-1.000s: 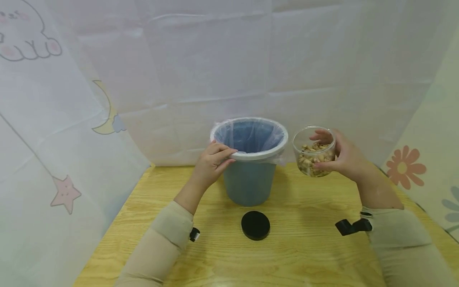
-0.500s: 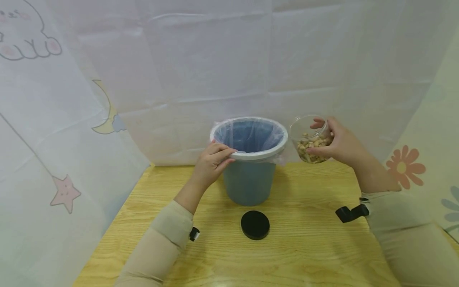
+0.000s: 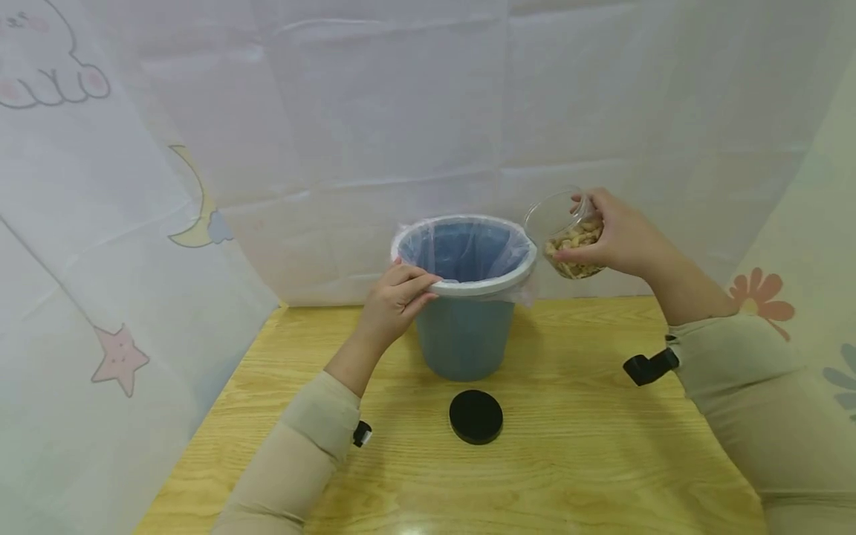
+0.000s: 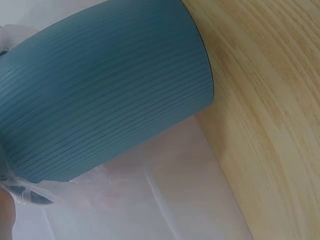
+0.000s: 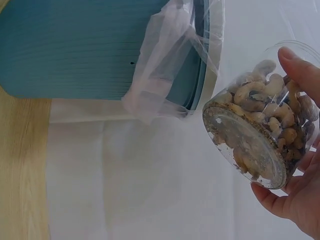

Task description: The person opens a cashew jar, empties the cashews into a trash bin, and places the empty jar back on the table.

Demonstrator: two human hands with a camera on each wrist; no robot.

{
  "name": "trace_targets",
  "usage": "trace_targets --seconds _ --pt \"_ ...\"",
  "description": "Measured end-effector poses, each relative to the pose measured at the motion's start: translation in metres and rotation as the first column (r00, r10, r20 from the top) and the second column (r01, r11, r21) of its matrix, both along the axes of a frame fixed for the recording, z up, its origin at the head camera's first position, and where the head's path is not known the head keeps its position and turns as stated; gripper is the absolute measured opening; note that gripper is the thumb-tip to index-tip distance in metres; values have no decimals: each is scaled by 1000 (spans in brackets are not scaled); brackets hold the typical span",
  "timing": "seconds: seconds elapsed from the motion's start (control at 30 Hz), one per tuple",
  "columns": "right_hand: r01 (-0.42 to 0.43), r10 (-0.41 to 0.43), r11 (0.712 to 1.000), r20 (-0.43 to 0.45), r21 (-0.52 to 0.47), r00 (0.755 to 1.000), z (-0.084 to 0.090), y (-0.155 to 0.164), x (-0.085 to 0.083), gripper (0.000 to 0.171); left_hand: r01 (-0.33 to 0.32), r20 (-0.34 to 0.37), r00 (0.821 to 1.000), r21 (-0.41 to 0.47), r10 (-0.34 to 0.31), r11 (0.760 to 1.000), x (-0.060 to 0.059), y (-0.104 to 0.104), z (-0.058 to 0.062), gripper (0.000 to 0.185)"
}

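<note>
Tilting a clear jar of nuts [image 3: 570, 234] toward the lined blue bin [image 3: 464, 297] on the tabletop [image 3: 568, 461], the right hand [image 3: 618, 238] wraps its grip around it. The left hand [image 3: 394, 301] pinches the bin's rim; its fingertips are hidden inside the left wrist view.

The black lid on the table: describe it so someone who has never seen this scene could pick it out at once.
Start at the blue bin lined with a clear bag, standing at the back of the wooden table. Just in front of its base, between the person's two forearms, lies the black lid. It is the only flat, round, black disc on the table, touched by neither hand.
</note>
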State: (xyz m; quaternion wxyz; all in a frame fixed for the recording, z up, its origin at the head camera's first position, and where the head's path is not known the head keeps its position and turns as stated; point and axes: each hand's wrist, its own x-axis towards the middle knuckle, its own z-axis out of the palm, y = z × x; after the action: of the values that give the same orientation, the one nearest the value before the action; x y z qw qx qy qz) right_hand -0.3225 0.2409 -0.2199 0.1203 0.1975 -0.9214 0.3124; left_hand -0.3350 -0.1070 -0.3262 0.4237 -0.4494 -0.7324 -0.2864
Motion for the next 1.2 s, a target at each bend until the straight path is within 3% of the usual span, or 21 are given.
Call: trace_targets --seconds 0.57,1.2 --pt "-28 30 991 -13 132 999 18 -22 -14 99 -22 -11 1000 12 22 1000 -1 -1 -3 25" --pt "-39 75 950 -105 309 992 27 -32 -23 93 -1 -15 1000 26 1 1000 -5 2 -7 25"
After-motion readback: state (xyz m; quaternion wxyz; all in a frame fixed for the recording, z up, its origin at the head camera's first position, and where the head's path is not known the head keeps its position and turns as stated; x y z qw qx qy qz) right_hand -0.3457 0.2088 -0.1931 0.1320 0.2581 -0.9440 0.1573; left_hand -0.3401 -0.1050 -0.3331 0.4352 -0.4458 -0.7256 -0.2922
